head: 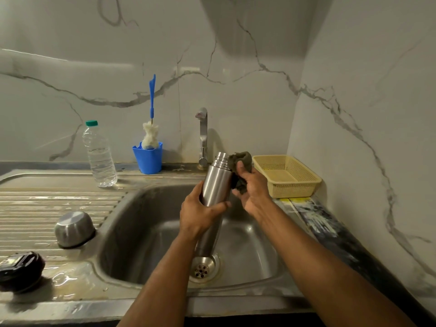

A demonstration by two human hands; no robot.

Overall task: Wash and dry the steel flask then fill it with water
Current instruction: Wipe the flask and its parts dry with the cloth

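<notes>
We hold the steel flask [215,185] over the sink [132,223], its long axis near upright, open threaded neck tilted away from us. Our left hand [200,214] wraps the smooth brushed body at mid-height; our right hand [253,190], beside the neck, pinches a crumpled dark cloth [240,161] against the flask's shoulder, likely drying it.

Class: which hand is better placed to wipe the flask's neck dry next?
Right. The right hand already holds the cloth beside the flask neck; the left hand grips the body.
</notes>
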